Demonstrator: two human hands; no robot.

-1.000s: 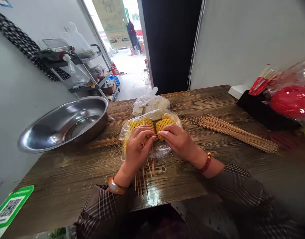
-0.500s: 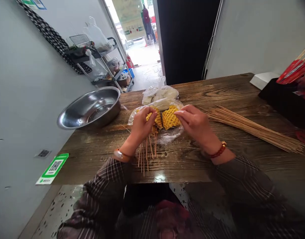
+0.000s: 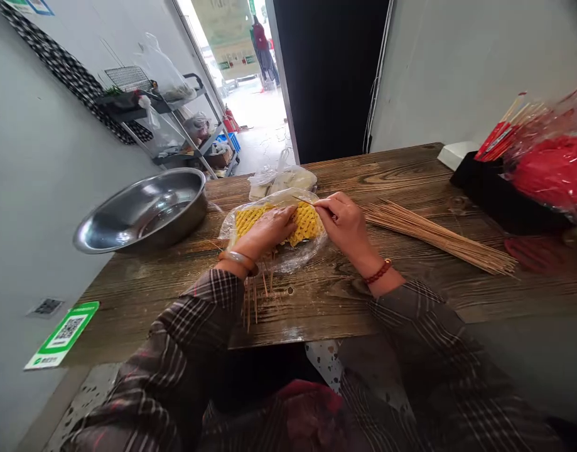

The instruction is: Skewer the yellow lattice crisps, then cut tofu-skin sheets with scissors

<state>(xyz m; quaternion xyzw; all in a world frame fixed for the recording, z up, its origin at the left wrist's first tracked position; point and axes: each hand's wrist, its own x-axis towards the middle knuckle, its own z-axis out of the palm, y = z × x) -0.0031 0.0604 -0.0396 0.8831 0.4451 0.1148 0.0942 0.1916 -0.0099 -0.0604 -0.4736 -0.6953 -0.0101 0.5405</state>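
Yellow lattice-patterned food pieces (image 3: 307, 225) lie in a clear plastic bag (image 3: 292, 262) on the wooden table. My left hand (image 3: 269, 229) reaches over them, with its fingers bent down at the edge of the right-hand pieces and partly hiding them. My right hand (image 3: 342, 220) is closed in a pinch on a thin wooden skewer (image 3: 303, 200), which points left above the food. Below my left hand, several skewers (image 3: 251, 301) stick out toward the table's front edge, their upper ends hidden by the hand.
A bundle of skewers (image 3: 439, 237) lies to the right. Behind the food is a bag of pale pieces (image 3: 288, 180). A steel basin (image 3: 88, 235) stands left, and a black box (image 3: 486, 198) with red packaging (image 3: 552, 169) at right. A green code card (image 3: 64, 333) is at the left edge.
My left hand has lowered onto the yellow pieces and its fingers now reach right. My right hand now shows a skewer pointing left. The view has shifted to the right.
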